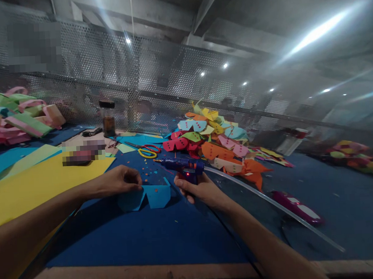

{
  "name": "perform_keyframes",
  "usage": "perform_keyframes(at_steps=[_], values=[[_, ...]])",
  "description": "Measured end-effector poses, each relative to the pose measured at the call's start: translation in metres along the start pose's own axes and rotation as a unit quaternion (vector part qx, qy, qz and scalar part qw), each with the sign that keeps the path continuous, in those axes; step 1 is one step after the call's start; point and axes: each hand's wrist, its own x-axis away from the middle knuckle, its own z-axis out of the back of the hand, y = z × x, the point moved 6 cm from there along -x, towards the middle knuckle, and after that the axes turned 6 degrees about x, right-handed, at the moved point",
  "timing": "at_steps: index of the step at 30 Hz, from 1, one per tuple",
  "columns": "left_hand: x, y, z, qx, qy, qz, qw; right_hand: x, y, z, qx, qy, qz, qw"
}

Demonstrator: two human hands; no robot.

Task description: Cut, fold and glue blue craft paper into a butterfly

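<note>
My right hand (199, 191) is wrapped round the grip of a blue glue gun (182, 166) with a red light, its nozzle pointing left. A long clear glue stick (271, 201) trails from the gun's back toward the right. My left hand (120, 180) has its fingers pinched on the top edge of a folded blue paper bow (147, 196) that lies on the dark blue table cover (141, 233). The gun's tip sits just above and right of the bow.
A heap of coloured paper bows (218, 142) lies behind the gun. Scissors (148, 150) with red and yellow handles and a dark jar (108, 118) stand further back. Yellow paper sheets (35, 185) cover the left. A purple object (298, 207) lies at right.
</note>
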Motion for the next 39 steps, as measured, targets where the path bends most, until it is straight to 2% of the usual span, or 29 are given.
perform_keyframes(at_steps=[6,19,26,32,39], values=[[0.003,0.009,-0.006,0.003,-0.013,0.010,1.000,-0.001,-0.001,-0.001,0.005,-0.007,0.007,1.000],[-0.003,0.002,-0.014,0.073,0.009,0.018,0.997,0.001,-0.001,-0.002,0.003,-0.004,0.001,1.000],[-0.002,0.004,-0.007,0.135,0.055,0.041,0.988,0.002,-0.008,-0.003,0.006,0.006,0.003,1.000],[0.006,0.008,0.006,0.215,0.112,0.080,0.967,0.004,-0.010,-0.004,0.006,0.009,0.019,1.000],[0.008,0.000,0.013,0.294,0.116,0.098,0.944,0.012,-0.012,-0.002,0.107,0.026,0.054,0.992]])
